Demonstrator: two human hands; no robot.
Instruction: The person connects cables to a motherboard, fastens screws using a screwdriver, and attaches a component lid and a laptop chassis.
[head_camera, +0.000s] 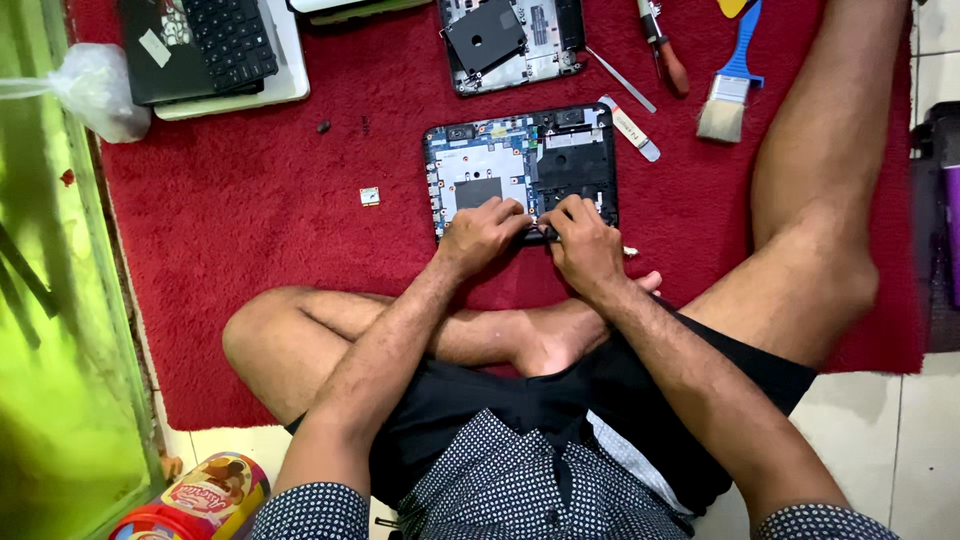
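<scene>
Red carpet (250, 220) carries the work. At far left, a knotted plastic bag (95, 90), then a small loose chip (369, 196), which could be lost in the pile. Centre: an opened laptop base (520, 165), circuit board exposed. The left hand (480, 235) and right hand (585, 245) both pinch a dark part at its near edge; forcing it risks cracking the board. A paintbrush (728, 95) lies to the right.

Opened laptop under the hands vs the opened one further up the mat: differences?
The near laptop base lies square and fully in view; the far laptop base is tilted and cut off by the frame. Left hand and right hand rest on the near one's front edge; the far one is untouched. Both lie opened on the red mat.
</scene>
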